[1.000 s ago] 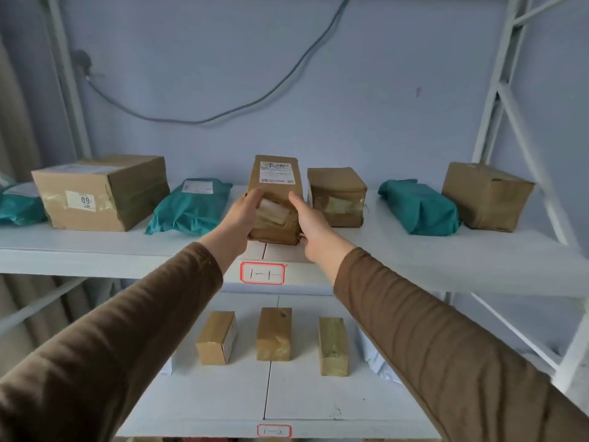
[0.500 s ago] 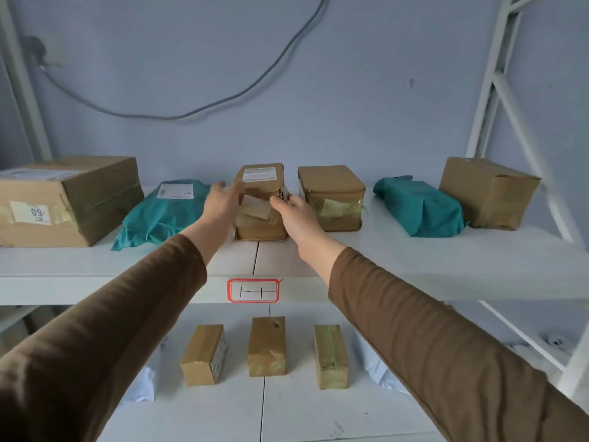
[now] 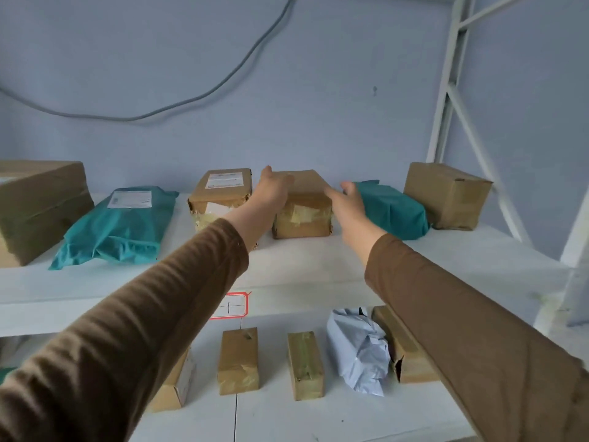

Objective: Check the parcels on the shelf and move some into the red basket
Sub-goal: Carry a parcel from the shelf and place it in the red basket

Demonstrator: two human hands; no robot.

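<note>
A row of parcels lies on the white upper shelf (image 3: 318,263). My left hand (image 3: 274,191) lies against the top left edge of a taped brown box (image 3: 302,215) in the middle, fingers spread. My right hand (image 3: 345,200) is open at that box's right side, in front of a teal bag (image 3: 395,208). The box stands flat on the shelf. Just left of it sits a brown box with a white label (image 3: 223,193), free of both hands. The red basket is not in view.
Further along the upper shelf are another teal bag (image 3: 118,224), a large brown box (image 3: 38,205) at far left and a brown box (image 3: 446,196) at far right. The lower shelf holds several small brown boxes (image 3: 238,362) and a crumpled white bag (image 3: 360,349). White frame posts (image 3: 446,90) rise at right.
I set the labelled box back down on the shelf and let go of it. Both hands have moved right to the neighbouring taped box. The view has shifted right.
</note>
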